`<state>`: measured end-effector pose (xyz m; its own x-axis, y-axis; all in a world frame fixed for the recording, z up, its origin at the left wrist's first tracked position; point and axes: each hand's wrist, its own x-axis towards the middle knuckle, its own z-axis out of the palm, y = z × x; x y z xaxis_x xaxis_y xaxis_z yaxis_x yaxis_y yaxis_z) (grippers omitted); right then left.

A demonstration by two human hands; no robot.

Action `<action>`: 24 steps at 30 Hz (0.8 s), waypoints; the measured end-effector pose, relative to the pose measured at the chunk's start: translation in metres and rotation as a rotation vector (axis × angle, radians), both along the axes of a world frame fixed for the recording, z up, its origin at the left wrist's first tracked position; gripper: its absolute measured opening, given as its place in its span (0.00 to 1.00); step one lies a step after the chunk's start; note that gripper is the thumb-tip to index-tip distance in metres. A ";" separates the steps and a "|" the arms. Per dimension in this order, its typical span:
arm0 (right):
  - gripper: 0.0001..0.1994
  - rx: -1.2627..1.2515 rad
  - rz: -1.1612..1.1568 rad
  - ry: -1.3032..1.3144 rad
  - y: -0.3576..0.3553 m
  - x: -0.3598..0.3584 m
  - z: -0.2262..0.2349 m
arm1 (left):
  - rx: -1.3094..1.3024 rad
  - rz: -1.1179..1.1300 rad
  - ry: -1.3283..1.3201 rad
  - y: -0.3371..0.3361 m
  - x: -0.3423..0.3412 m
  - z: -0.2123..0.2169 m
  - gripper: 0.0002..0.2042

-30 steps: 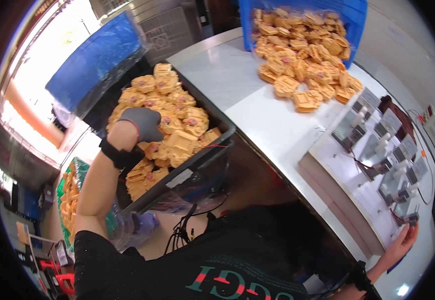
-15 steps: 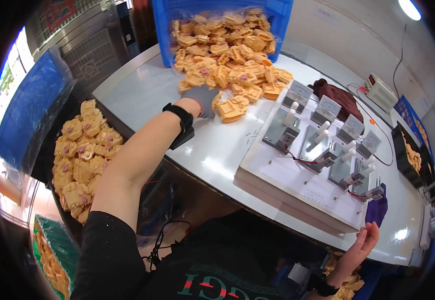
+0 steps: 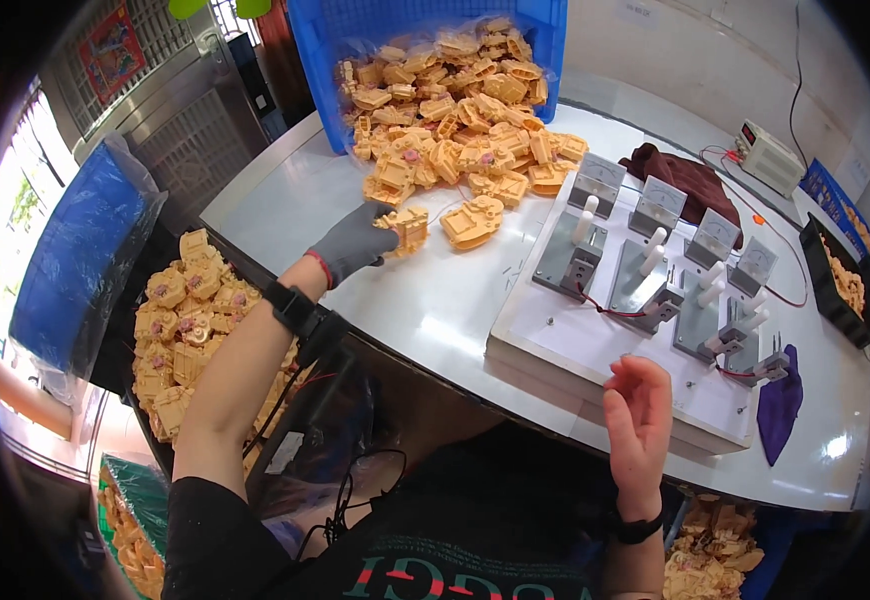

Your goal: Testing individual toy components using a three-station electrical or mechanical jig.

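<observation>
L hand, gray glove, grip closed on a yellow plastic part at the near edge of the pile on the surface. Half a sec ago it was only reaching in; now it's got one. R hand bare, open, empty, has risen beside the white test board.
</observation>
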<state>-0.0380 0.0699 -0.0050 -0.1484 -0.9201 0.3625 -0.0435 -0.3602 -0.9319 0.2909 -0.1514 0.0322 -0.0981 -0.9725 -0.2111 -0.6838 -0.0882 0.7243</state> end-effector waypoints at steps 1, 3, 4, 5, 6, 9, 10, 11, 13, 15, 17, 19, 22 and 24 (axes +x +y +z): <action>0.19 0.016 0.005 -0.018 -0.005 0.004 0.000 | 0.007 0.045 0.258 0.015 -0.005 0.005 0.31; 0.18 0.035 0.006 -0.071 -0.015 0.012 0.005 | 0.015 0.082 0.518 0.038 -0.013 0.013 0.28; 0.18 0.033 -0.001 -0.069 -0.022 0.015 0.007 | 0.134 0.066 0.833 0.046 -0.018 0.017 0.23; 0.18 0.018 -0.032 -0.095 -0.029 0.018 0.007 | 0.261 0.048 1.148 0.055 -0.024 0.021 0.19; 0.19 -0.001 -0.062 -0.122 -0.037 0.019 0.009 | 0.268 0.108 1.253 0.070 -0.037 0.028 0.15; 0.21 -0.006 -0.092 -0.036 -0.055 0.024 0.009 | 0.335 0.033 1.421 0.094 -0.060 0.031 0.17; 0.22 -0.004 -0.116 0.010 -0.060 0.026 0.008 | 0.428 0.062 1.498 0.095 -0.068 0.029 0.16; 0.23 -0.009 -0.114 0.016 -0.065 0.026 0.007 | 0.494 0.068 1.555 0.098 -0.073 0.028 0.16; 0.23 0.020 -0.099 0.037 -0.072 0.026 0.005 | 0.570 0.073 1.620 0.099 -0.080 0.023 0.16; 0.23 0.053 -0.054 0.039 -0.076 0.027 0.005 | 0.734 0.048 1.734 0.095 -0.083 0.013 0.16; 0.23 0.046 -0.058 0.060 -0.078 0.028 0.003 | 0.777 0.018 1.796 0.089 -0.085 0.002 0.16; 0.22 0.050 -0.064 0.064 -0.080 0.030 0.004 | 0.822 -0.008 1.853 0.083 -0.085 -0.006 0.16; 0.22 0.007 -0.068 0.072 -0.086 0.031 0.002 | 0.855 0.065 1.864 0.076 -0.086 -0.012 0.16; 0.22 0.015 -0.076 0.069 -0.087 0.034 0.003 | 0.878 0.018 1.921 0.071 -0.086 -0.017 0.16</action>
<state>-0.0043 -0.0171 -0.0021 -0.1935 -0.9126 0.3601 -0.1343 -0.3390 -0.9312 0.2053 -0.0800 0.0152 -0.6910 -0.7018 -0.1732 0.6917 -0.7116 0.1235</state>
